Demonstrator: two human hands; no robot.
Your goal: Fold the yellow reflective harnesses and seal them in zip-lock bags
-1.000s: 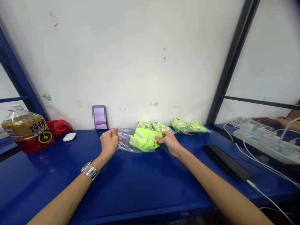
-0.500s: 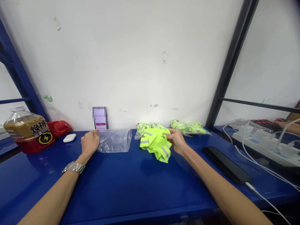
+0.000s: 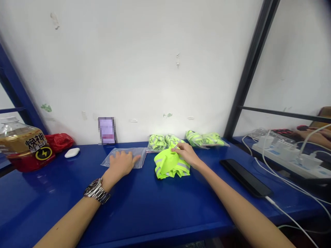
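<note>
My left hand [image 3: 122, 163] lies over a clear plastic zip bag [image 3: 141, 154] that is flat on the blue table, its fingers spread. A metal watch is on that wrist. Between the fingertips of my right hand [image 3: 187, 154] is a bunched neon-yellow reflective vest [image 3: 168, 164] with silver stripes, pinched at its top right while its lower part rests on the table. Behind it, along the wall, sit several similar yellow bundles in clear bags [image 3: 157, 142], with more bagged bundles [image 3: 204, 138] to their right.
On the left are a large drink bottle [image 3: 23, 144], a red plastic bag [image 3: 60, 142] and a white case [image 3: 72, 153]. A phone [image 3: 107, 131] leans on the wall. Right of my arm lies a black phone [image 3: 245, 177] on a cable, near a power strip [image 3: 289, 155]. Another person's hand [image 3: 315, 136] is at far right.
My left hand has moved right from the bag's left end onto its middle, and the bag now lies flat. The vest has come down onto the table, still in my right hand.
</note>
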